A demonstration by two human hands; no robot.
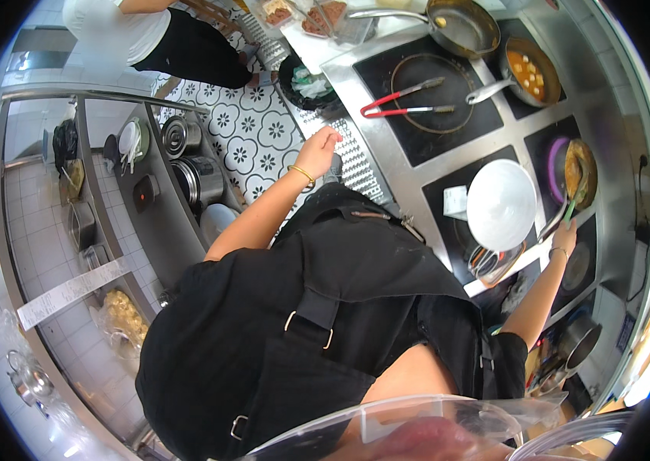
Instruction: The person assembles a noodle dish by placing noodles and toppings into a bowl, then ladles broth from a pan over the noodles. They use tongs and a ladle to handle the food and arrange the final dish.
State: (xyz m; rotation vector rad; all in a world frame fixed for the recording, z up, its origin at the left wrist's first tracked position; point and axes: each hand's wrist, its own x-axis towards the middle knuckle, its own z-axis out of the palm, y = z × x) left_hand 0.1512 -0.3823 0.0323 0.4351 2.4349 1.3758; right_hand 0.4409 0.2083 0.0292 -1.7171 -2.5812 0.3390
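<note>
My right hand (pixel 563 236) is closed on the green handle of a utensil (pixel 570 208), whose far end lies at the brown food (pixel 575 164) in a frying pan (pixel 589 183) by the back of the cooktop. The pan's own handle points toward me, just left of that hand. A white bowl (pixel 501 205) sits nearer to me, beside a small white container (pixel 455 200). Over the floor at the cooktop's front edge hangs my left hand (pixel 321 151), fingers loosely curled, holding nothing visible.
Red-handled tongs (pixel 405 98) lie on a hob. Behind them stand a frying pan (pixel 463 29) and a pan of orange sauce with pale cubes (pixel 532 72). A lined bin (pixel 308 86) is by the counter's end. Steel shelving (pixel 146 173) flanks my left; another person (pixel 186 46) stands beyond.
</note>
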